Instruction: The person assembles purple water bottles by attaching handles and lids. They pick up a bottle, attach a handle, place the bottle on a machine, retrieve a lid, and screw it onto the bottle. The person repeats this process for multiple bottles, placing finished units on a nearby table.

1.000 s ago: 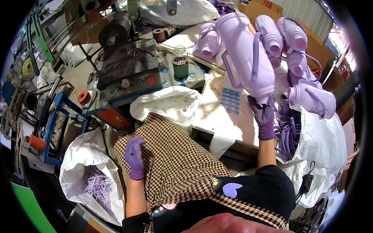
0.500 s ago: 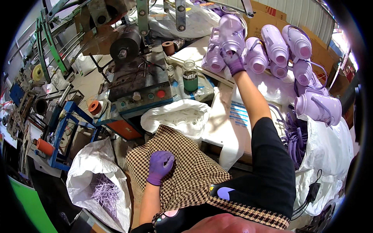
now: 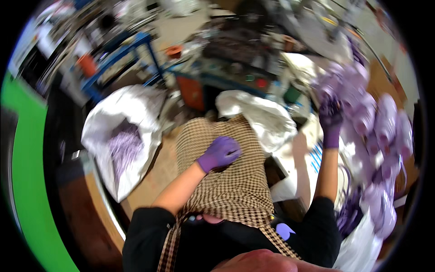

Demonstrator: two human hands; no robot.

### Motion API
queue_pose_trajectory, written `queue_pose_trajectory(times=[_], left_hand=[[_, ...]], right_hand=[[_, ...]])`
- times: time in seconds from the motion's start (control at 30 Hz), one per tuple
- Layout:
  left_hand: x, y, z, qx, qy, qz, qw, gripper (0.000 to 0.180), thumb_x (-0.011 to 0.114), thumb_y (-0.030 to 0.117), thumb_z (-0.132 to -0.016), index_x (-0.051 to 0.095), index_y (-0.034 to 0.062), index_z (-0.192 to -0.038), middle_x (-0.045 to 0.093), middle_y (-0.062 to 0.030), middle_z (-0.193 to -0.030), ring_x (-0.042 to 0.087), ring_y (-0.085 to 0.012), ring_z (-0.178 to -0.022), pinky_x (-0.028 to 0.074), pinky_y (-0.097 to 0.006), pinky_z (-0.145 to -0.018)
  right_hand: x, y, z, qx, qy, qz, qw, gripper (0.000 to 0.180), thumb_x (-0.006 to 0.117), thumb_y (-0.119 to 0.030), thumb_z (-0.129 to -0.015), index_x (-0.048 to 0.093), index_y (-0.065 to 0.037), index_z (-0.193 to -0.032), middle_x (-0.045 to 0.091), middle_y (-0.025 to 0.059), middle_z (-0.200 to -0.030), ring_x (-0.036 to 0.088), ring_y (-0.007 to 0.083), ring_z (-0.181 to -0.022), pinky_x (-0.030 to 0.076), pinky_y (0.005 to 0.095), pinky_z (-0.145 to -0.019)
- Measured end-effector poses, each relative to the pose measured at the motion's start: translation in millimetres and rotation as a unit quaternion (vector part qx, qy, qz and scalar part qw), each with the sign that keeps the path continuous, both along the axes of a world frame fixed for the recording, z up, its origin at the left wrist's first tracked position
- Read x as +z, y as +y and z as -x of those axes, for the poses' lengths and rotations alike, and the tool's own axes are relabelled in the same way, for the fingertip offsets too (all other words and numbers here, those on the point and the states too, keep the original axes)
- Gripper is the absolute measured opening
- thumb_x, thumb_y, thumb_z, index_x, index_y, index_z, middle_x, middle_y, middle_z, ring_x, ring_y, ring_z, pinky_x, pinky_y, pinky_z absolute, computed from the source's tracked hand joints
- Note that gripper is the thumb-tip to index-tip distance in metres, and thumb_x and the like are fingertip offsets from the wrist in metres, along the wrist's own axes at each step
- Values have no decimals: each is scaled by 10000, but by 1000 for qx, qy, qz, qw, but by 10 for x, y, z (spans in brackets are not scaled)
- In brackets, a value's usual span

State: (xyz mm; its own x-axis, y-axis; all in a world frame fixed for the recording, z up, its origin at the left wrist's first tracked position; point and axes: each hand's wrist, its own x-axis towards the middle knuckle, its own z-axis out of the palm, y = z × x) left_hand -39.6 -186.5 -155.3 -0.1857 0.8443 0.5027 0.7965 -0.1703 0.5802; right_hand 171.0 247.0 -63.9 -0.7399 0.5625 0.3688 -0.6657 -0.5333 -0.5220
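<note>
My left hand (image 3: 221,153), in a purple glove, rests over the checked apron (image 3: 226,186) on my lap. Its fingers are curled closed, and whatever they may hold is hidden. Out to the right, my purple-gloved right hand (image 3: 331,114) is at the near side of the pile of lavender plastic jugs. Motion smears its fingers, so I cannot make out a grip. One lavender jug (image 3: 353,88) lies just beyond that hand, and another (image 3: 364,115) is to its right. Several more jugs, some with handles, are heaped farther right.
A white sack (image 3: 97,131) of thin lavender plastic scraps stands at left. Another white sack (image 3: 272,131) lies ahead of my lap. Behind it is a dark bench machine (image 3: 240,56) with coloured buttons. Purple strap-like parts (image 3: 348,217) hang at right, beside a blue frame (image 3: 147,50) farther left.
My view has swung left, so the scene sits farther right and blurs. The right arm has drawn back somewhat from the jugs it was touching. The left hand stays closed on my lap.
</note>
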Motion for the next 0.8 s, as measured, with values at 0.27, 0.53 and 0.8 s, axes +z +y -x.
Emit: queue_pose_trajectory(times=[0.27,0.53,0.8], left_hand=[[-68,16,-70,28,85,7,996,223,688,293,-845,646,99,-743,633,-64,-777,613,-281,-783,459,-410,-758],[56,-86,12,24,43,-70,996,122,732,210,-800,688,110,-745,689,-31,-823,643,-240,-791,486,-379,-759],[149,-298,348,154,-96,-260,949,96,671,123,-900,740,63,-930,747,-66,-958,692,-243,-954,531,-394,-909]], right_hand=[[-1343,-2702,821,211,-51,195,956,203,639,-311,-996,608,-120,-937,436,2,-881,450,180,-888,436,331,-808],[-1449,-2611,807,301,36,290,908,248,652,-331,-988,505,-147,-910,492,17,-987,492,200,-1063,417,393,-981],[-1483,-2632,786,301,27,206,931,334,527,-423,-1046,457,-149,-868,475,18,-985,470,201,-998,410,388,-991]])
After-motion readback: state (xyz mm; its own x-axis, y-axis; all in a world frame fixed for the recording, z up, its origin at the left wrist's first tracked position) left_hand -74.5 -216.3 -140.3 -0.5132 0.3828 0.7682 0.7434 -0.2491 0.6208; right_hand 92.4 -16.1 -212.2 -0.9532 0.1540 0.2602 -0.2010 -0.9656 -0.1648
